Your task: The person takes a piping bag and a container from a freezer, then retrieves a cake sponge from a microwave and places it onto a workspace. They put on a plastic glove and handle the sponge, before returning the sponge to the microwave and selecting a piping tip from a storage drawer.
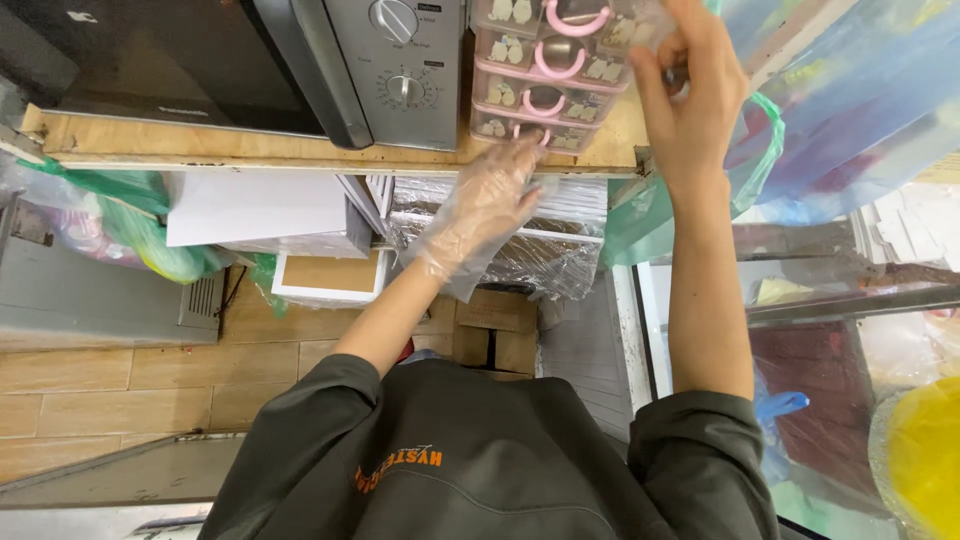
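Plywood shelf (250,145) runs across the top of the head view; taken as landmark. On it, left part: grey microwave oven (250,60) with two dials, the largest item. On the shelf just right of the microwave: small clear plastic drawer unit (500,50), stacked drawers with pink arched handles.

Below the shelf, under the drawer unit: film-wrapped stack (540,235) on a lower rack. Below the shelf, left: white sheets (255,205), and green plastic bags (150,235) further left.

Left hand (480,205), in a loose clear disposable glove, reaches to the shelf's front edge; fingertips (520,150) at the lowest drawer's pink handle (530,132). Fingers extended, not clenched; cannot tell whether they grip the handle.

Right hand (690,85), bare, raised at the right side of the drawer unit above the shelf; fingers curled against its upper corner, touching. Firm grip not confirmable.
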